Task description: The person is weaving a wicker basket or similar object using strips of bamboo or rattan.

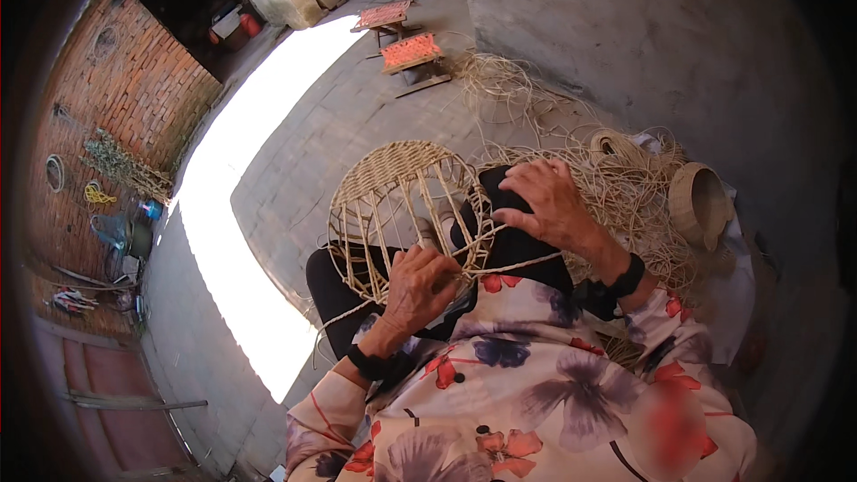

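A partly woven basket of tan cord rests on my lap, its dense weave at the far side and open ribs nearer me. My left hand is closed at its near edge, fingers pinched on a cord that stretches off to the right. Another cord end trails left from under that hand. Above my right knee, my right hand has its fingers spread and the thumb reaching toward the basket's right side. I see nothing gripped in it.
Loose tan cord lies heaped at my right, with a coil and a small round woven basket beside it. Two low stools with red woven seats stand ahead. A grey wall rises at right, a brick wall at left.
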Tool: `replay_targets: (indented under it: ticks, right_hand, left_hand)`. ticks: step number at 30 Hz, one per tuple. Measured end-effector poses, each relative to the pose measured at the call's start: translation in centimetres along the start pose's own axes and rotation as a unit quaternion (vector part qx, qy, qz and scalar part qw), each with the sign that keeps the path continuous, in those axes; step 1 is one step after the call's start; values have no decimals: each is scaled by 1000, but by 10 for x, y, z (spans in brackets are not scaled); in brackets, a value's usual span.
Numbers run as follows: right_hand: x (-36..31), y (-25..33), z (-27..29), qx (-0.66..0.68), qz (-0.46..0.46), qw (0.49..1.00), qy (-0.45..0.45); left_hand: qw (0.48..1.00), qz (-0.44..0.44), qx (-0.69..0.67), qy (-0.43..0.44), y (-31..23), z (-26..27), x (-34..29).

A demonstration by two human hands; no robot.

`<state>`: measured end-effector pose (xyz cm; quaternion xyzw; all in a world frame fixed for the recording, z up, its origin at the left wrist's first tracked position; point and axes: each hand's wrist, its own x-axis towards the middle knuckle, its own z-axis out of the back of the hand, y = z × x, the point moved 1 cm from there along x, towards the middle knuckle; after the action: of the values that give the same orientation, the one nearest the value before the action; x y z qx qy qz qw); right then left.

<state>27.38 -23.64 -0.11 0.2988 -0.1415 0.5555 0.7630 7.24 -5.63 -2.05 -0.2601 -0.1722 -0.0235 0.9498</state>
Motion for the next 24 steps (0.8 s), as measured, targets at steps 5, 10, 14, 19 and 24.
replay_targets:
  ticks: [5, 10, 14, 19, 24]
  right_hand:
    - [-14, 22, -31, 110, 1, 979, 171]
    - [-55, -92, 12, 113, -145, 977, 108]
    - [-137, -211, 63, -250, -484, 824, 157]
    - [-96, -147, 1, -70, -277, 958, 16]
    - [-28, 3, -24, -2, 6, 998, 68]
  left_hand:
    - [999, -11, -14, 28, 9, 1, 10]
    - [996, -37, 4, 79, 9, 16, 8]
    - [989, -55, -35, 134, 17, 14, 11]
    - [991, -39, -44, 118, 14, 12, 13]
    - [999, -5, 30, 33, -5, -7, 10]
